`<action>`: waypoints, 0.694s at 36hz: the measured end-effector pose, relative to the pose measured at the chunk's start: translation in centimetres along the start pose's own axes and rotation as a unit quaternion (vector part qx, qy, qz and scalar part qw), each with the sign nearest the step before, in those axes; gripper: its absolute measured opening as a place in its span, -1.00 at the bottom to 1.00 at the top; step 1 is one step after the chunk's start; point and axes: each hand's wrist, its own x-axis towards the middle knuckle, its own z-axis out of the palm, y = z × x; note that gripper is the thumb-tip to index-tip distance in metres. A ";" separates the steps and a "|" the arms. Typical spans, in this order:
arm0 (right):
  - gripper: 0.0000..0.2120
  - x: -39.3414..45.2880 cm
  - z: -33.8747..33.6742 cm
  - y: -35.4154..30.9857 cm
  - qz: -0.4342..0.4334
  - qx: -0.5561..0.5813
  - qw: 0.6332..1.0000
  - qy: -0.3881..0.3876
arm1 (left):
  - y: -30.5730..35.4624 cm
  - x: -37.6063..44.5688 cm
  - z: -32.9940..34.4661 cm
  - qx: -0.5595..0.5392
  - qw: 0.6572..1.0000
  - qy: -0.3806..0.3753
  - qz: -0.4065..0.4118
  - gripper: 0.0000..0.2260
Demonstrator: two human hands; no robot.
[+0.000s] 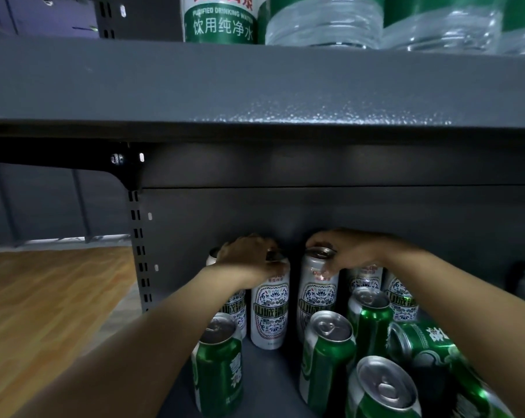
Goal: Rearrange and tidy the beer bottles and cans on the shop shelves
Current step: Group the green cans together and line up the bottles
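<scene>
left hand (pixel 249 257) grips white can (pixel 270 309) top; right hand (pixel 350 251) grips second can (pixel 317 300) | fingertips hidden

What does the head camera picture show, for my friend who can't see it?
Two hands reach into a dark shop shelf: the left hand grips the top of one white beer can, and the right hand grips the top of another white can. Green beer cans stand in front, one green can lying on its side. Water bottles sit on the shelf above.
</scene>
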 end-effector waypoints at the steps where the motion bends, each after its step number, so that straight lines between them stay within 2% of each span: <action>1: -0.39 0.0 0.0 0.0 -0.002 0.002 1.000 -0.002 | -0.1 0.1 0.1 -0.002 1.000 -0.002 -0.001 -0.60; 5: -0.35 0.0 0.1 -0.1 -0.001 -0.014 1.000 -0.002 | 0.1 0.2 0.3 0.050 0.999 0.010 0.005 -0.56; 7: -0.25 -0.4 -0.1 0.1 0.005 -0.021 1.000 -0.014 | 0.8 0.1 0.4 0.087 0.993 0.071 0.025 -0.52; 9: -0.20 -1.0 -0.5 0.5 0.020 0.021 1.000 -0.008 | 2.1 -0.2 0.2 0.051 0.991 0.112 0.060 -0.58; 10: -0.27 -1.4 -0.9 0.7 0.023 0.054 0.998 0.024 | 2.7 -0.3 0.1 0.013 0.993 0.084 0.086 -0.62; 11: -0.41 -1.8 -1.2 1.0 0.019 0.080 0.994 0.076 | 3.4 -0.5 0.0 -0.026 0.993 0.021 0.112 -0.62; 13: -0.76 -2.8 -2.2 1.7 0.011 0.070 0.976 0.206 | 4.9 -1.2 -0.1 -0.075 0.973 -0.158 0.149 -0.48; 14: -0.86 -3.4 -2.5 2.3 0.014 0.046 0.968 0.246 | 5.6 -1.6 -0.1 -0.061 0.957 -0.234 0.160 -0.37; 15: -0.88 -4.1 -2.8 2.7 0.016 0.017 0.966 0.258 | 6.1 -1.9 0.0 -0.030 0.943 -0.284 0.172 -0.27; 17: -0.84 -5.4 -3.0 3.3 0.023 -0.036 0.980 0.196 | 6.6 -2.1 0.7 0.017 0.926 -0.326 0.191 -0.17; 19: -0.96 -6.5 -2.1 3.5 0.050 -0.041 0.996 0.062 | 7.0 -2.2 1.6 0.036 0.922 -0.337 0.189 -0.19; 20: -0.84 -7.0 -1.3 3.3 0.065 -0.036 0.997 -0.011 | 7.2 -2.2 2.2 0.040 0.923 -0.332 0.189 -0.24; 22: -0.42 -7.4 0.4 3.1 0.104 -0.063 0.987 -0.105 | 7.3 -2.2 2.9 0.044 0.931 -0.309 0.187 -0.34; 23: -0.28 -7.4 1.2 3.1 0.110 -0.080 0.985 -0.105 | 7.4 -2.3 3.0 0.047 0.935 -0.300 0.184 -0.37; 25: -0.23 -7.5 2.3 3.2 0.104 -0.115 0.986 -0.056 | 7.5 -2.5 2.6 0.067 0.938 -0.293 0.173 -0.39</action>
